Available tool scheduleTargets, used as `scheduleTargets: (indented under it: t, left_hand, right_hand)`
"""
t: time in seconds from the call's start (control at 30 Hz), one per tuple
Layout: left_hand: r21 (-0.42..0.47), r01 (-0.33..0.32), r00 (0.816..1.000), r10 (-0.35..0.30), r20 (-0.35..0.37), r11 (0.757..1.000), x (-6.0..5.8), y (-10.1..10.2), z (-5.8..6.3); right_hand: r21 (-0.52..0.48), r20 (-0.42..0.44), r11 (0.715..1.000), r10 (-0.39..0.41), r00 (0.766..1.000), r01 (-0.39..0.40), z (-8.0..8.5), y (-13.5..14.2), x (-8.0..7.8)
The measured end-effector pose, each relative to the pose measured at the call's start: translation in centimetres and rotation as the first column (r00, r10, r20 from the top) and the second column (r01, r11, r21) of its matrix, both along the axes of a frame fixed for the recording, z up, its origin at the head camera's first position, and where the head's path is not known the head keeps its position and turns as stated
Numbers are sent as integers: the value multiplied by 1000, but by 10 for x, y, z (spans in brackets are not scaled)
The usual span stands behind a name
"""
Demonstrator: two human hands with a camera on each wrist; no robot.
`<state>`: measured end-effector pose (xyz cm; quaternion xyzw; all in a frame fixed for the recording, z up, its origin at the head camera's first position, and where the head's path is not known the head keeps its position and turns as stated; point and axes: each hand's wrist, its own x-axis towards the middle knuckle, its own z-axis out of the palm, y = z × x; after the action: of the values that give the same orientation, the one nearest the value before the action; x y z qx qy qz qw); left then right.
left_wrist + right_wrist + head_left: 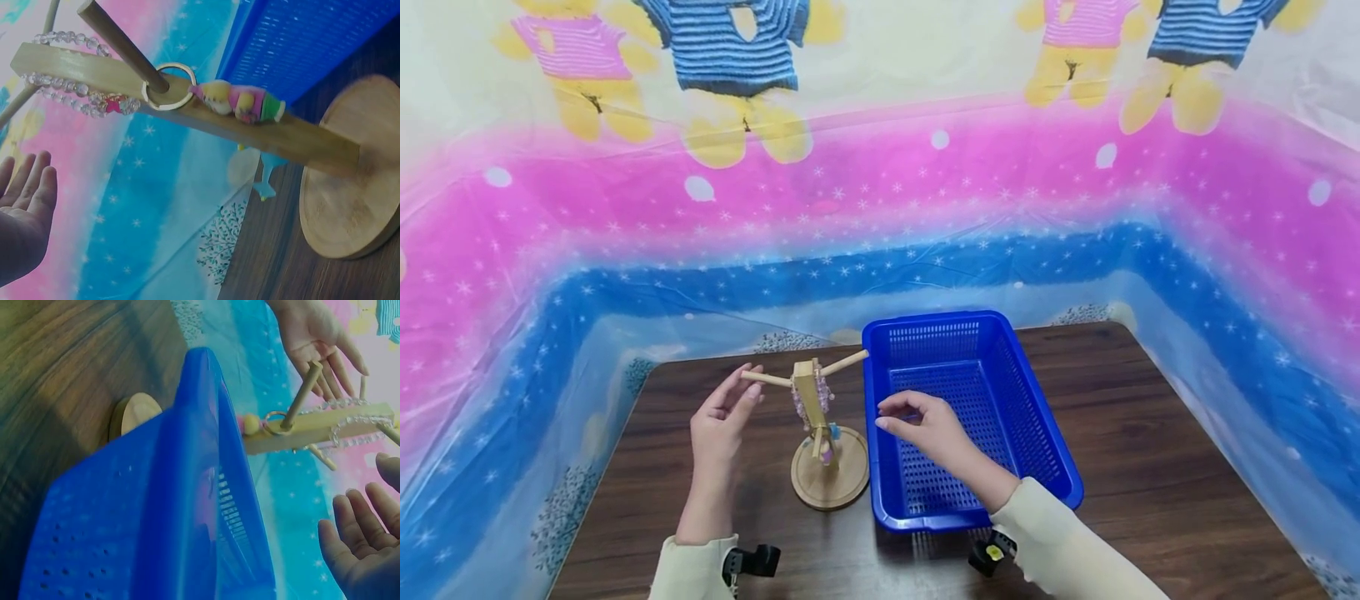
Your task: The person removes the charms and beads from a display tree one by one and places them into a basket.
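Note:
A wooden peg stand (808, 400) rises from a round base (842, 487) left of the blue basket. Clear beaded bracelets (62, 84) hang around its upper pegs, one with a pink charm (114, 104). A metal key ring (191, 94) with a small pink-and-green figure (247, 105) hangs on a lower peg; a light-blue charm (269, 170) shows behind the post. My left hand (718, 425) is beside the left peg's tip, fingers extended, holding nothing. My right hand (928, 427) hovers above the basket's left side with fingers loosely bent and nothing between them.
The blue plastic basket (874, 467) stands close to the right of the stand's base, its perforated floor showing. Both rest on a dark wooden table (1157, 467). A printed pink-and-blue cloth (895, 183) lines the back and sides.

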<state>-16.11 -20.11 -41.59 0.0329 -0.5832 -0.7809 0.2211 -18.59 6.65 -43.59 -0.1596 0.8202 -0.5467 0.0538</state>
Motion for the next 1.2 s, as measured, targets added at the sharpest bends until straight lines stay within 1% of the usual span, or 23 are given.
scheduleTargets:
  t: [0.13, 0.3, 0.37, 0.57, 0.83, 0.9, 1.03, 1.2]
  left_hand:
    - [74, 16, 1000, -15, -4, 997, -2, 3, -1]
    - [132, 36, 999, -36, -2, 991, -4, 6, -1]
    - [140, 42, 999, -41, -8, 989, -5, 7, -2]
    - [136, 58, 998, -56, -22, 989, -7, 11, -5]
    - [203, 57, 998, -52, -33, 978, -7, 13, -6]
    - [216, 55, 998, -50, -29, 975, -7, 13, -5]
    - [235, 43, 999, -38, -24, 971, -7, 14, -3]
    - [246, 35, 999, -28, -32, 969, -7, 14, -3]
  right_hand:
    - [0, 15, 1000, -2, 1000, 2, -3, -10, 0]
    - [-17, 15, 1000, -23, 1000, 23, -5, -23, 0]
    - [-25, 10, 999, -23, 1000, 24, -8, -29, 0]
    - [-51, 58, 999, -14, 998, 17, -16, -43, 0]
    - [-114, 148, 993, -25, 989, 43, -22, -60, -1]
    - [-115, 156, 992, -26, 987, 45, -23, -63, -1]
    - [-104, 145, 994, -25, 989, 41, -26, -68, -2]
    - [-101, 146, 994, -25, 989, 40, -28, -74, -1]
